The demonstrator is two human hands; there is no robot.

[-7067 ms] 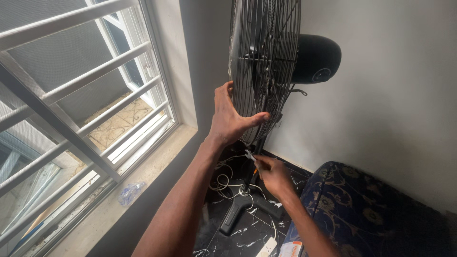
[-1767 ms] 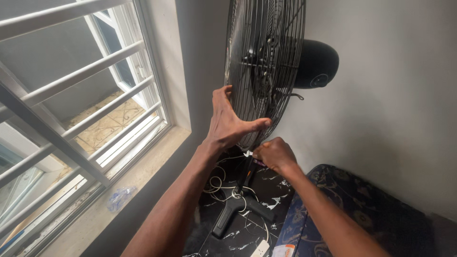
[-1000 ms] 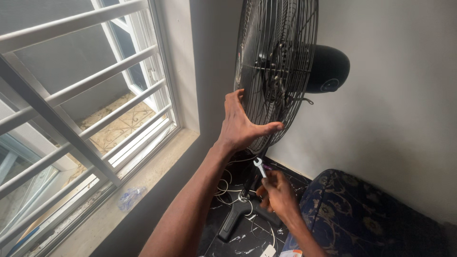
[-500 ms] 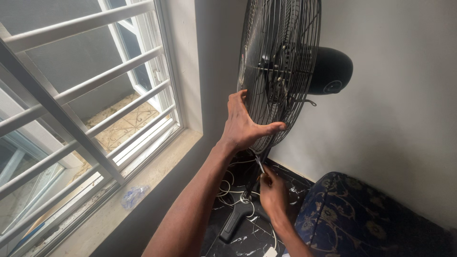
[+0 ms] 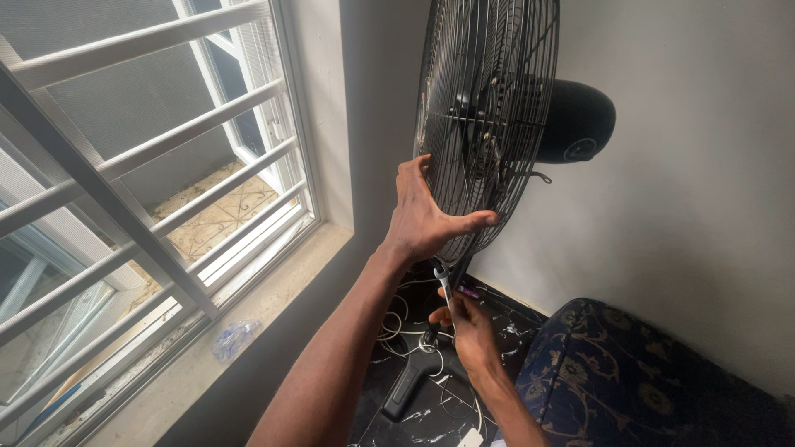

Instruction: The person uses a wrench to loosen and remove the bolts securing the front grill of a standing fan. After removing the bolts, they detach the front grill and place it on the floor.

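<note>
A small silver wrench (image 5: 443, 281) points up at the bottom rim of the upright black wire fan guard (image 5: 484, 124).

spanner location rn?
Head view, lower centre: the small spanner is pinched in the right hand, its head up just under the fan guard, below the left hand.

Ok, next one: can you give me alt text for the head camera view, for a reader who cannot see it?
A person's left hand presses on the black wire grille of a standing fan, while the right hand holds a small silver open-ended spanner up beneath the grille's lower edge. White cables lie around the fan's base on a black marbled floor, with a white barred window to the left.
</note>
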